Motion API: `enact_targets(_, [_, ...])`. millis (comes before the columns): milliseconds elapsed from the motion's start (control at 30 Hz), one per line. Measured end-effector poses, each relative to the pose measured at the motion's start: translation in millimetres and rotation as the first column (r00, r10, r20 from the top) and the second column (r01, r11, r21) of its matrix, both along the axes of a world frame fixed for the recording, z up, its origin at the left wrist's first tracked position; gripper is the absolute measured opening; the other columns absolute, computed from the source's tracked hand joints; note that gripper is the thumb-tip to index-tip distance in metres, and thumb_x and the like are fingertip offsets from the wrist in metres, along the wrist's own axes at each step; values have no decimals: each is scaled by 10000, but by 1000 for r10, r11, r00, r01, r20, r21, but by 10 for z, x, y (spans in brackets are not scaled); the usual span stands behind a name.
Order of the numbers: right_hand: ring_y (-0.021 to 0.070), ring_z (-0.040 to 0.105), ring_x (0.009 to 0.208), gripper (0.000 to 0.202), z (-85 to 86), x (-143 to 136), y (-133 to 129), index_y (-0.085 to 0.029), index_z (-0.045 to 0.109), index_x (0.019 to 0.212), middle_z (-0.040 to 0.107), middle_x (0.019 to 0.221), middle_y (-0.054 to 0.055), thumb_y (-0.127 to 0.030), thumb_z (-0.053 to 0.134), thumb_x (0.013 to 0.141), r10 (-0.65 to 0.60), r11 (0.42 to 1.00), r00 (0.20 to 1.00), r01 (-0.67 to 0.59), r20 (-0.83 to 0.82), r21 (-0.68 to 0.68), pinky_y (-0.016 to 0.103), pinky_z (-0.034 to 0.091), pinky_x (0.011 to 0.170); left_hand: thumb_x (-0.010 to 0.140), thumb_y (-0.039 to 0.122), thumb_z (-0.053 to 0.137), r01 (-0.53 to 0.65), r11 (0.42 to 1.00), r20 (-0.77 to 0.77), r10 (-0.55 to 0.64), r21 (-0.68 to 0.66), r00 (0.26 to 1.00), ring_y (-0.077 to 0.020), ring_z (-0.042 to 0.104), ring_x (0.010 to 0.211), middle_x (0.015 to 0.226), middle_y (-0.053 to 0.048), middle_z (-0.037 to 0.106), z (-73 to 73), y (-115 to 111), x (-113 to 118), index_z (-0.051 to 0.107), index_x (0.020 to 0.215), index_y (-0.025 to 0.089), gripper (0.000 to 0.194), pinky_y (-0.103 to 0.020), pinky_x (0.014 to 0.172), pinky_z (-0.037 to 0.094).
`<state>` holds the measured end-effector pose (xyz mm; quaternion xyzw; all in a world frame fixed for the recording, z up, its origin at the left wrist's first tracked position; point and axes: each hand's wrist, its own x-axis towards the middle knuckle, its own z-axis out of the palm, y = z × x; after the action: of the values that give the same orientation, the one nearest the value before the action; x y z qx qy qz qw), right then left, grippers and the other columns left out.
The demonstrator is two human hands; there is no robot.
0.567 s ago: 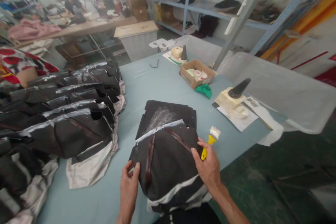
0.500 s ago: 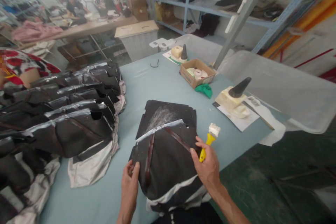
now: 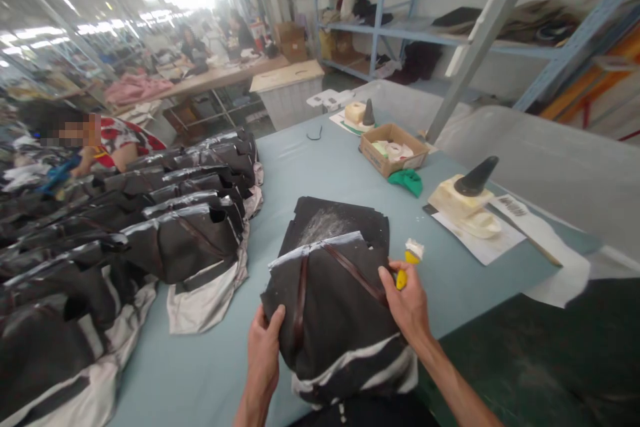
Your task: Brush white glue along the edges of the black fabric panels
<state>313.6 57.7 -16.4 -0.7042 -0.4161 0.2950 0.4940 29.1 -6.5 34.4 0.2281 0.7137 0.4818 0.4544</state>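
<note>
A dark grey fabric piece (image 3: 340, 300) with brown straps and a pale lining lies before me. A white coated strip (image 3: 317, 250) crosses its upper part. Above that strip is a black panel (image 3: 335, 217) smeared with white. My left hand (image 3: 266, 347) is closed on the piece's left edge, thumb on top and fingers partly hidden beneath. My right hand (image 3: 407, 300) grips a yellow-handled paintbrush (image 3: 411, 257), its white-coated bristles pointing away from me. The thumb of that hand also touches the piece's right edge.
Similar dark pieces (image 3: 185, 240) lie overlapped in rows at left, beside a person in a red patterned top (image 3: 130, 137). A cardboard box (image 3: 395, 147), a green cloth (image 3: 406, 180) and a cream block with a black cone (image 3: 465, 197) stand on the blue-green table (image 3: 285, 160).
My view has turned left and up, so the scene sits further right. My left hand has closed on the piece's left edge. More of the brush handle is hidden in my right hand.
</note>
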Motion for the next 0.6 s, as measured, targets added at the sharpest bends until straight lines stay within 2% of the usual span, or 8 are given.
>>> enact_targets(67, [329, 678, 1129, 522, 44, -18, -46, -229, 647, 1038, 738, 1184, 130, -709, 684, 835, -8, 1000, 999, 9, -45, 21, 457, 492, 1003, 742, 554, 836, 8, 999, 44, -10, 45, 999, -383, 678, 1272, 1323, -143, 762, 106, -71, 48, 678, 1292, 161, 694, -485, 1105, 518])
enact_targets(167, [330, 660, 1203, 491, 107, -24, -110, -234, 628, 1027, 726, 1265, 143, -679, 700, 832, -10, 998, 995, 16, -102, 55, 469, 475, 1050, 716, 498, 877, -2, 997, 213, -15, 80, 977, -376, 663, 1312, 1359, -143, 745, 272, -215, 130, 613, 1383, 175, 786, -475, 1129, 518])
enact_targets(233, [329, 648, 1243, 471, 155, -18, -151, -238, 613, 1009, 723, 1290, 145, -662, 710, 828, -13, 996, 991, 25, -133, 82, 470, 469, 1074, 668, 458, 922, -26, 998, 343, 2, 65, 939, -392, 671, 1296, 1358, -150, 741, 364, -319, 185, 564, 1420, 187, 876, -499, 1112, 539])
enact_targets(300, [334, 642, 1262, 469, 208, -2, -190, -238, 603, 993, 727, 1288, 151, -657, 721, 818, -28, 993, 986, 45, -162, 106, 470, 469, 1084, 603, 443, 959, -46, 998, 402, 29, 33, 915, -418, 688, 1259, 1330, -158, 748, 433, -409, 232, 532, 1435, 194, 967, -530, 1070, 571])
enact_targets(367, [347, 645, 1257, 492, 257, 31, -223, -228, 603, 987, 734, 1268, 164, -672, 719, 810, -64, 988, 979, 89, -192, 123, 477, 473, 1080, 575, 441, 959, -71, 997, 403, 56, 23, 913, -436, 692, 1245, 1299, -157, 757, 485, -484, 263, 536, 1429, 194, 984, -544, 1047, 586])
enact_targets(467, [362, 659, 1215, 531, 294, 116, -254, -216, 604, 988, 751, 1210, 166, -702, 710, 801, -141, 978, 959, 173, -245, 115, 478, 493, 1039, 573, 419, 904, -83, 994, 393, 50, 67, 918, -451, 681, 1254, 1251, -136, 777, 531, -610, 256, 622, 1369, 194, 874, -545, 1057, 576])
enact_targets(600, [331, 712, 1012, 563, 287, 217, -291, -228, 589, 944, 777, 1081, 122, -743, 729, 762, -169, 979, 932, 197, -320, 55, 395, 565, 798, 507, 426, 904, -18, 1000, 316, 9, 25, 949, -515, 695, 1157, 977, -93, 812, 443, -827, 149, 751, 1188, 219, 728, -605, 993, 576])
